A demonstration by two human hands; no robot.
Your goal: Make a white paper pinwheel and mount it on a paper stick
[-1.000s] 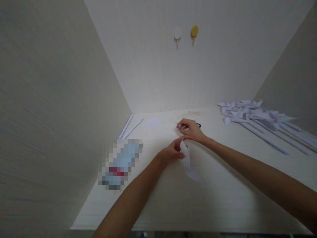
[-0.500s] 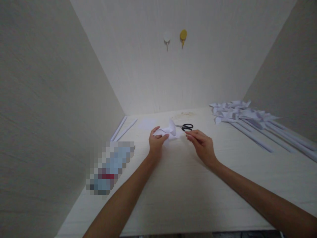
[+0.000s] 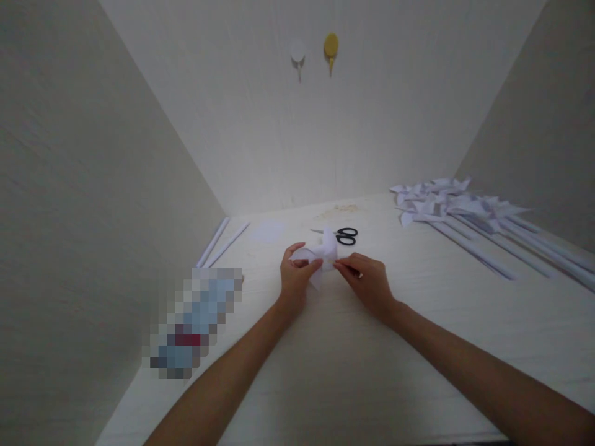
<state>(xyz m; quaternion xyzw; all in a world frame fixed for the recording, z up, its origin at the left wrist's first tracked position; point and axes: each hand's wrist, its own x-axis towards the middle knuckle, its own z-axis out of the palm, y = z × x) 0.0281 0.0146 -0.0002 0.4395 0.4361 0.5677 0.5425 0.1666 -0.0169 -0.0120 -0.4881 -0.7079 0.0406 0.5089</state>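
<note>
A white paper pinwheel with curled blades is held above the table, pinched between the thumb and fingers of my left hand. My right hand is closed in a pinch at the pinwheel's right side, its fingertips close to the paper. Whatever sits in that pinch is too small to make out. Just behind the pinwheel lie scissors with black handles, their blades pointing left and partly covered by the paper.
Several finished paper pinwheels on rolled paper sticks are piled at the right. Two paper sticks and a white paper sheet lie at the left. A blurred-out object is nearer. Hooks hang on the back wall.
My right hand has moved left, up to the pinwheel, from a spot apart from it. The pinwheel has turned slightly in my left hand. The whole view has shifted a little.
</note>
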